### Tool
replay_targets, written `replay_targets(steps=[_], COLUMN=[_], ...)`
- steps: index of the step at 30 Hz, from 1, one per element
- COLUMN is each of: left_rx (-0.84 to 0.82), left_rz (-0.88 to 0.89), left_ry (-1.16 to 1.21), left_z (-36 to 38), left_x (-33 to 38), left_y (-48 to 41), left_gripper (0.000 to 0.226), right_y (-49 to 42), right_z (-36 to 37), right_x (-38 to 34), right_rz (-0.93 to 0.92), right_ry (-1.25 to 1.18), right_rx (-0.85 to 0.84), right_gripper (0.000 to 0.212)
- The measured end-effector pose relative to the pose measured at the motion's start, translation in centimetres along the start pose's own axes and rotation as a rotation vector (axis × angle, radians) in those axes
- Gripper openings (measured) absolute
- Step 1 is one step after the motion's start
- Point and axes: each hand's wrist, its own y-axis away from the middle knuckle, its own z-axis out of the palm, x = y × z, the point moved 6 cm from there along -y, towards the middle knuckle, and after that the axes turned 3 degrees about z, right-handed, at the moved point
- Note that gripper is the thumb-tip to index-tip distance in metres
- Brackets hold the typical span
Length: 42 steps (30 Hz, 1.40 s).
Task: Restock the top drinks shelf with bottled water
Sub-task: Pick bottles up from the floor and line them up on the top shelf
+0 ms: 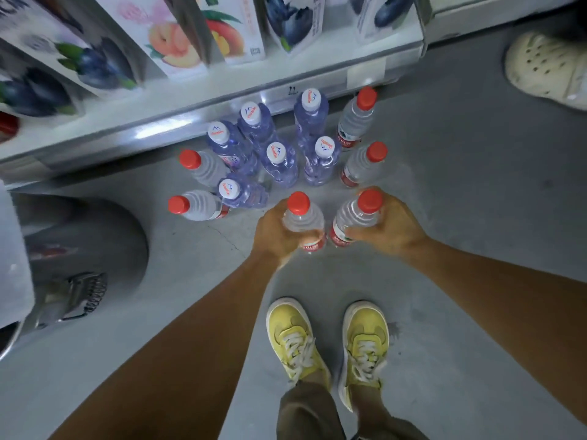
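Several water bottles stand on the grey floor in front of the bottom shelf. My left hand [273, 234] grips a red-capped bottle [303, 217] round its body. Beside it, my right hand [386, 228] grips another red-capped bottle [357, 217]. Both bottles are upright at the near edge of the group. Behind them stand several purple-tinted bottles with white caps [279, 161]. More red-capped bottles stand at the left [197, 206] and at the right [365, 165]. The top shelf is out of view.
The bottom shelf [197, 112] holds juice cartons [178, 39] along the back. My yellow shoes [327, 341] stand just behind the bottles. Another person's white clog [546, 66] is at the far right. A grey rounded object [85, 249] sits at the left.
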Motion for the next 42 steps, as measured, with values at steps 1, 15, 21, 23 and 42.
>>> replay_targets(steps=[1,15,21,23,42], left_rx=[-0.032,-0.123,-0.059,-0.026,0.364], left_rz=[-0.019,0.024,0.087,0.144,0.639], left_ry=[0.046,0.161,0.067,0.048,-0.013], left_z=[-0.3,-9.7,-14.6,-16.4,-28.8], left_x=[0.7,20.6,30.9,34.6,63.6], left_y=[1.0,18.8,27.1,29.9,55.0], left_gripper=[0.058,0.037,0.046,0.047,0.044], right_y=[0.7,14.3,22.0,24.7,47.1], right_z=[-0.7,-15.1,-22.8,-25.0,-43.6], right_x=[-0.7,-22.5,-33.1,-36.3,-61.5], right_rz=[0.007,-0.100,-0.229,-0.272,-0.840], right_ry=[-0.016,-0.075,-0.101,-0.101,-0.060], right_rx=[-0.030,-0.357,-0.317,-0.323,-0.047], right_gripper=[0.044,0.035,0.036,0.037,0.023])
